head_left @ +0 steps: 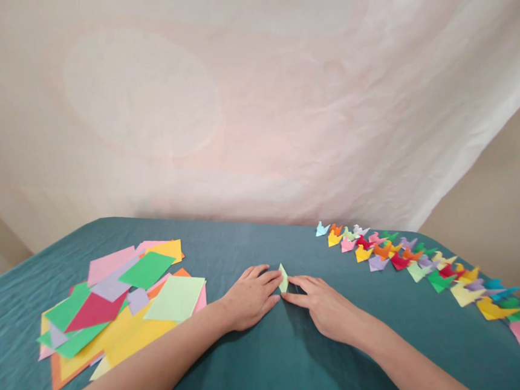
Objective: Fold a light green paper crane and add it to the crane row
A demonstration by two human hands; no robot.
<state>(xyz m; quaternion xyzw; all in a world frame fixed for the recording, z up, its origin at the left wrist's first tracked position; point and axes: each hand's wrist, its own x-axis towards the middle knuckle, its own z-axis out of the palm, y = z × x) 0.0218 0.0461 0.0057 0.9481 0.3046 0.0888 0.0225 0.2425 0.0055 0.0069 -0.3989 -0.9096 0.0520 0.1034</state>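
A small pale green folded paper [284, 277] stands on edge on the teal table [273, 354], between my two hands. My left hand [251, 296] lies palm down with its fingertips pinched against the paper's left side. From the right, my right hand [323, 308] rests flat-backed, its index finger and thumb closed on the paper. Both forearms reach in from the bottom edge.
A loose heap of coloured paper squares [119, 295] lies at the left. A row of several folded paper cranes [418, 263] runs along the right side toward the table's edge. A pale wrinkled cloth [259, 98] hangs behind the table.
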